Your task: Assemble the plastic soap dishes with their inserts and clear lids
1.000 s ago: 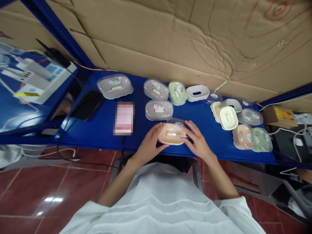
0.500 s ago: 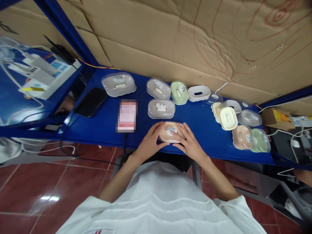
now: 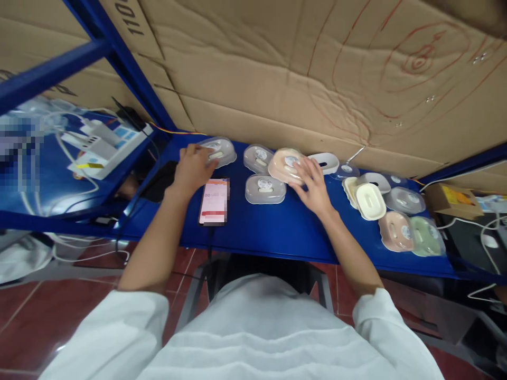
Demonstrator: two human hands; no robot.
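My right hand (image 3: 312,184) grips a pink soap box (image 3: 283,164) with a clear lid and a round label. That box is held over the back row, where it hides the green soap box seen there earlier. At the back left, my left hand (image 3: 194,166) is closed around the left end of a grey soap box (image 3: 224,151), covering part of its lid. Between the hands are two more lidded grey soap boxes, one at the back (image 3: 253,158) and another in front (image 3: 265,196).
A lit phone (image 3: 214,203) lies below my left hand. To the right are a white tray (image 3: 329,163), cream dishes (image 3: 371,201), a clear lid (image 3: 404,200), a pink box (image 3: 396,232) and a green box (image 3: 425,236). Cardboard (image 3: 245,79) walls the back of the blue table (image 3: 253,232).
Both hands held the pink soap box at the front edge. My right hand has carried it back over the row, while my left hand has let go and moved left to the grey box.
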